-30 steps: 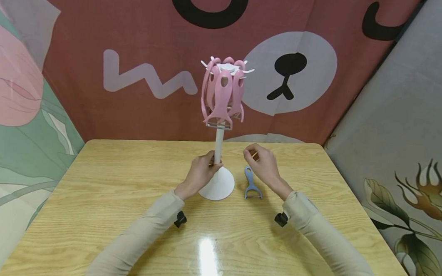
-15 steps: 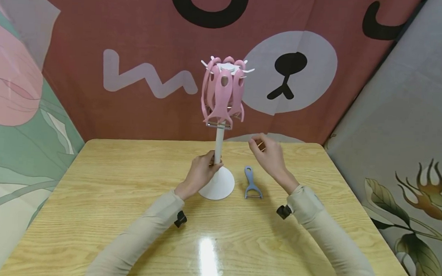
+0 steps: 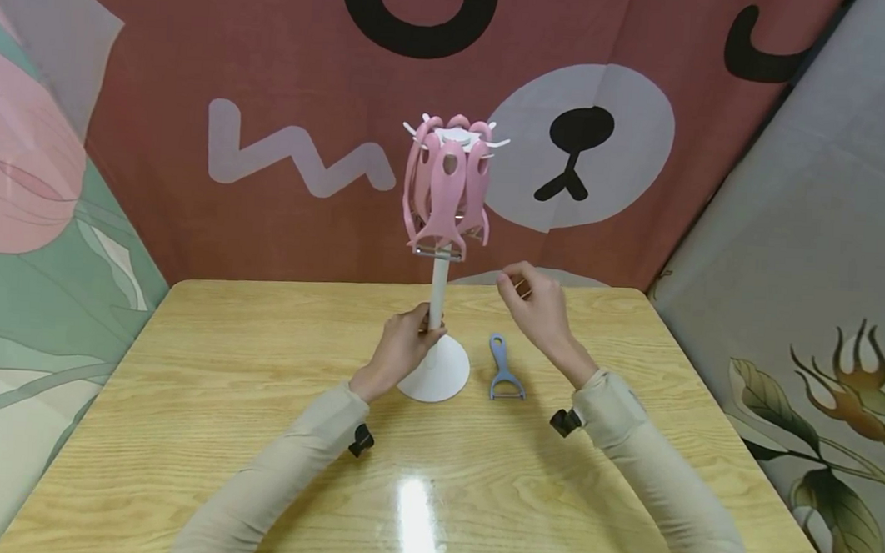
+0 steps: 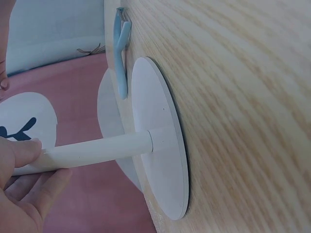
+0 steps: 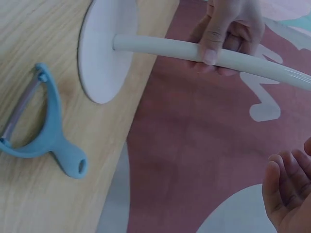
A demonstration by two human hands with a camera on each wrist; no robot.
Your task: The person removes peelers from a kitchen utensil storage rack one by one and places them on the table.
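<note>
Blue peeler (image 3: 501, 365), axis nearly twelve-to-six, lies at seven o'clock from the nearer right grip (image 3: 540, 311), loosely curled, empty; left grip (image 3: 397, 347) pinches the stand (image 3: 438, 289).

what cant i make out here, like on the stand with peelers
- Pink peelers: head view; front ones partly hide the rear.
- White stand: right wrist view; top cut off by right edge.
- Right hand: right wrist view; right edge cuts it off.
</note>
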